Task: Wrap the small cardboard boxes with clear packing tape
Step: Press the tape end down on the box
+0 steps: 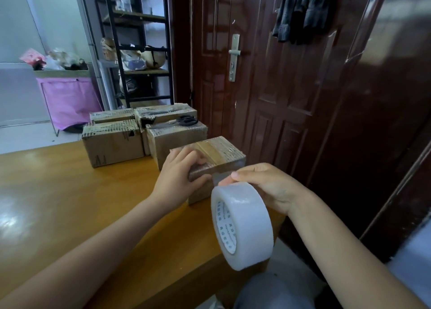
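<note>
Fingers (198, 160) of left hand (179, 178) grip box (224, 152) — right hand (268, 185) holds tape roll (242, 224).

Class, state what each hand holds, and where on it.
Left hand grips the near box at its left end. Right hand holds the tape roll at its top.

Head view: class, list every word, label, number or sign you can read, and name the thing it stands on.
Tape roll core: a ring of printed words, too small and blurred to read.
Left front cardboard box: black marks at its lower left, not readable as text.
Nothing else bears readable text.
</note>
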A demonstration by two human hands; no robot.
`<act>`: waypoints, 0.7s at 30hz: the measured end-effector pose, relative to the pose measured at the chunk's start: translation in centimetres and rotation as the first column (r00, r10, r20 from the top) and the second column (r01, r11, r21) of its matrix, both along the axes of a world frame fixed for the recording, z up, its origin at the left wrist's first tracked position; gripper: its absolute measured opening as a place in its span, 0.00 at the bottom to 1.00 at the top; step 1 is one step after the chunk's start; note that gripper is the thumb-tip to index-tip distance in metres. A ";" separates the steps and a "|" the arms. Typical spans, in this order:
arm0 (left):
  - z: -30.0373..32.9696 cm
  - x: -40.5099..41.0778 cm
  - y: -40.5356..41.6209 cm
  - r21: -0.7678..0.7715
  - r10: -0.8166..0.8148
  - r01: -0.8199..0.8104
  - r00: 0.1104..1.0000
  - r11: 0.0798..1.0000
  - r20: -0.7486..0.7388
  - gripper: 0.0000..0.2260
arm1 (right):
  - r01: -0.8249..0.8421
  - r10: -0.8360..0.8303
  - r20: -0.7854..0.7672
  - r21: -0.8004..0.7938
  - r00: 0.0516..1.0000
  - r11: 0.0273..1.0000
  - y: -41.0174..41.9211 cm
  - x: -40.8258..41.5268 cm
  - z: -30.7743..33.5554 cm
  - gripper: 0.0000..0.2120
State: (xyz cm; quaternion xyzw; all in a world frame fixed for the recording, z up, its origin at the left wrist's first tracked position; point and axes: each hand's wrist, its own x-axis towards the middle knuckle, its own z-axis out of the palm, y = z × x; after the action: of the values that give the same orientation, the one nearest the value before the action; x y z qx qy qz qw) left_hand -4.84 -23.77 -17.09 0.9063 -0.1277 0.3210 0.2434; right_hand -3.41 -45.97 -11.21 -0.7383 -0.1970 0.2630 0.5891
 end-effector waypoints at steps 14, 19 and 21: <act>-0.4 0.1 1.2 0.080 -0.026 0.014 0.988 0.997 0.153 0.19 | 0.167 0.462 0.753 -0.588 0.468 0.791 3.4 -3.6 -1.1 0.07; -0.8 0.2 2.0 0.080 -0.038 0.027 0.990 0.996 0.137 0.19 | 0.173 0.466 0.864 -0.497 0.188 0.850 5.1 -3.9 -5.0 0.07; -1.1 0.3 2.0 0.063 -0.044 0.036 0.990 0.997 0.133 0.20 | 0.084 0.481 0.836 -0.517 0.264 0.852 5.0 -3.6 -4.8 0.06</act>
State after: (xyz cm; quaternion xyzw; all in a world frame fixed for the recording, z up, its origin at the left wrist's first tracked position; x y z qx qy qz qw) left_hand -4.54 -21.77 -18.18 0.8868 -0.1716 0.3724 0.2133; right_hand -7.03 -40.96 -16.02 -0.8303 -0.5323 -0.1138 0.1194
